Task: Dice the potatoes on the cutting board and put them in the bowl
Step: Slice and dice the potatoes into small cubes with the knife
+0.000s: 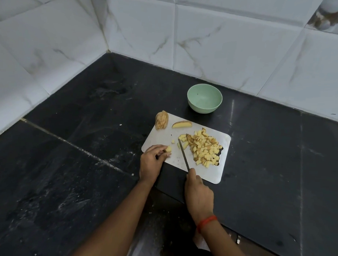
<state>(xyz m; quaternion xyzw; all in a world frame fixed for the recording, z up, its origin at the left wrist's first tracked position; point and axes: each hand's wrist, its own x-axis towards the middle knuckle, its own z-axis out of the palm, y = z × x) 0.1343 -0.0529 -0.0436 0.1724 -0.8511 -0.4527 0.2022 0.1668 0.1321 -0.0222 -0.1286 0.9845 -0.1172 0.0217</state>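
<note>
Left hand point(153, 158): fingers curled on a small potato piece point(169, 149), near-left edge of the cutting board point(201, 173)
Right hand point(198, 194): gripping the knife point(183, 154), blade just right of that piece
Diced pile point(203, 146): right of the blade
Bowl point(201, 108): beyond the board

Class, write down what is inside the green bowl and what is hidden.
The green bowl holds no potato, only a small dark speck on its inner wall. The near inner wall is hidden behind its rim.
</note>
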